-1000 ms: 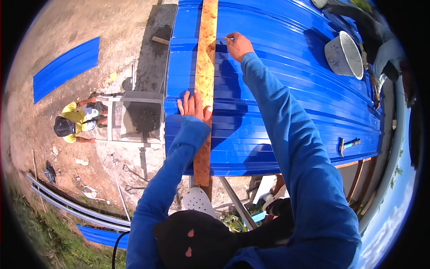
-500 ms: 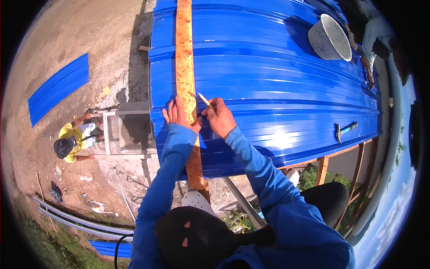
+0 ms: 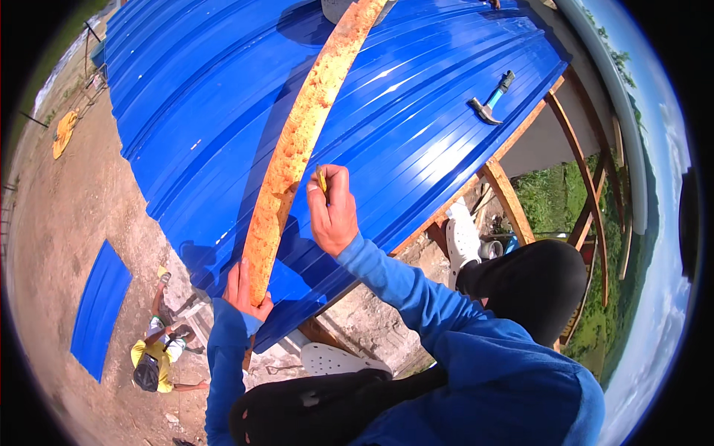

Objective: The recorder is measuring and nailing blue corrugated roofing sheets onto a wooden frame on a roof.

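Left grip [image 3: 244, 291]: closed on the near end of the board, fingers along its left side, thumb on its right, by the near corner of the roofing sheet.
Right grip [image 3: 332, 215]: pinching the pencil between thumb and forefinger, just right of the board and inside the sheet's timber-framed edge.
Pencil [image 3: 321, 179]: short and yellowish, mostly hidden by the fingers; I cannot tell whether its tip touches anything.
Board [image 3: 299, 137]: long, narrow, mottled orange-brown, running from the near corner of the sheet toward its far side and out of view; a dark shadow lies along its left.
Roofing sheet [image 3: 186, 119]: glossy blue, ribbed lengthwise, its stepped left edge above bare ground.
Hammer [image 3: 488, 100]: claw type with a blue and black handle, lying near the timber-framed edge, well apart from both hands.
Bucket [image 3: 338, 9]: grey, toward the far side, partly behind the board.
Timber frame [image 3: 509, 202]: brown members along and below the sheet's right edge.
Footwear: white perforated clogs [image 3: 462, 236] on the person's feet.
Ground below: a co-worker [image 3: 152, 355] in a yellow top and dark cap, near a loose blue panel [image 3: 101, 312].
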Tool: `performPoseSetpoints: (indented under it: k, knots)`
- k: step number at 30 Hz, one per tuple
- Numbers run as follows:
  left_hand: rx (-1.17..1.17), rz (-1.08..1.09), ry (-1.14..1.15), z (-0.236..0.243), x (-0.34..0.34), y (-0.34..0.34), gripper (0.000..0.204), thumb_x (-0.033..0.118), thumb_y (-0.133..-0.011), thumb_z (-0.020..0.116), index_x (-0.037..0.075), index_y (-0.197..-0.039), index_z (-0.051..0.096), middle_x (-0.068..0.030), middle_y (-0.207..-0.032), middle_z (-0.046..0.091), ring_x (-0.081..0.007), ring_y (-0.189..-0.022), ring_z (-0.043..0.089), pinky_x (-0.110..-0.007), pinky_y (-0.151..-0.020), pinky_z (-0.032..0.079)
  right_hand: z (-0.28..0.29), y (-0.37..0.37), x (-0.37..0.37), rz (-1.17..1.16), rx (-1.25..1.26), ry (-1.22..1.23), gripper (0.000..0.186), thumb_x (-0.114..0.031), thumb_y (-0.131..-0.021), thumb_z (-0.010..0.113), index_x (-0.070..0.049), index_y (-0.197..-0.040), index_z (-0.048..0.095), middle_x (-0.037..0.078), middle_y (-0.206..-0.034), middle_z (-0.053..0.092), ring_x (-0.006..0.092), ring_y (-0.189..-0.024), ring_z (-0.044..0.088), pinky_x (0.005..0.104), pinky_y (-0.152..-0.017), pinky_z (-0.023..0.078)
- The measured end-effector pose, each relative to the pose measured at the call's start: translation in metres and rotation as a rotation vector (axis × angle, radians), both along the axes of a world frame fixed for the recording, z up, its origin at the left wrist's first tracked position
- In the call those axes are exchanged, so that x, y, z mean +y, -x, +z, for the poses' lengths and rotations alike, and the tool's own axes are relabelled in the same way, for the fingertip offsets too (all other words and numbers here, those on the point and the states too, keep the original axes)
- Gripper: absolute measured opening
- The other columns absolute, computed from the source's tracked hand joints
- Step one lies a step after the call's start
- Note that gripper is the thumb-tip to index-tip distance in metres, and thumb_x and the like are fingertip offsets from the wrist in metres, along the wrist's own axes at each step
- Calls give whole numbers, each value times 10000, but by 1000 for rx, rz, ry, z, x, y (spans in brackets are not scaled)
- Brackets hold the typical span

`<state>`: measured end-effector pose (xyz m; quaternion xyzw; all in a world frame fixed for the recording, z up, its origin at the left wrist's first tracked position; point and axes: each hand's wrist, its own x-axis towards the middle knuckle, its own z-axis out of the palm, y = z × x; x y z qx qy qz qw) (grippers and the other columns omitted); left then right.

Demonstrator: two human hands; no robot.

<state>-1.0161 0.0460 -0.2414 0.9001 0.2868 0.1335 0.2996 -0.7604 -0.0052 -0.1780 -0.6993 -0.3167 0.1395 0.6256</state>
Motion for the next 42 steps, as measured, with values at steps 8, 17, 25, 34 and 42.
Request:
performPoseSetpoints:
  k: [8,17,25,34,42]
  knots:
    - [75,-310,4,-1,-12,-105,859,155,-700,732,38,-1451,333,-211,-1289,476,-420,-1087,572,-452,-847,536,28,-39,-15,-164,-11,-51,196,-155,-973,557,-25,-1109,502,102,-721,562,172,-619,555,340,-572,441]
    - [39,-290,-573,34,90,-287,834,345,-833,706,132,-1516,276,-117,-1570,261,-369,-1454,210,-500,-1142,250,18,-52,-23,-189,10,58,232,-216,-1005,524,-21,-1132,517,106,-803,582,194,-702,559,340,-632,450]
    - [-118,-82,-188,-8,81,-183,428,223,-945,588,116,-1355,528,-131,-1340,556,-357,-1337,423,-450,-1082,360,-27,-80,5,63,-204,360,195,-204,-997,489,-27,-1073,521,197,-896,654,398,-785,633,474,-673,484]
    - [-140,583,-106,-30,33,16,309,108,-933,582,101,-1240,620,-106,-1026,635,-265,-974,596,-378,-870,483,-121,-91,101,568,-1004,219,157,-196,-933,556,-76,-1028,593,137,-921,614,351,-887,592,463,-750,484]
    - [-55,1005,261,-32,-82,50,283,147,-947,600,125,-1226,641,-75,-1025,676,-153,-861,622,-302,-773,510,-134,-66,104,676,-1055,433,226,-256,-961,466,-104,-1073,592,126,-1049,650,355,-989,603,495,-819,474]
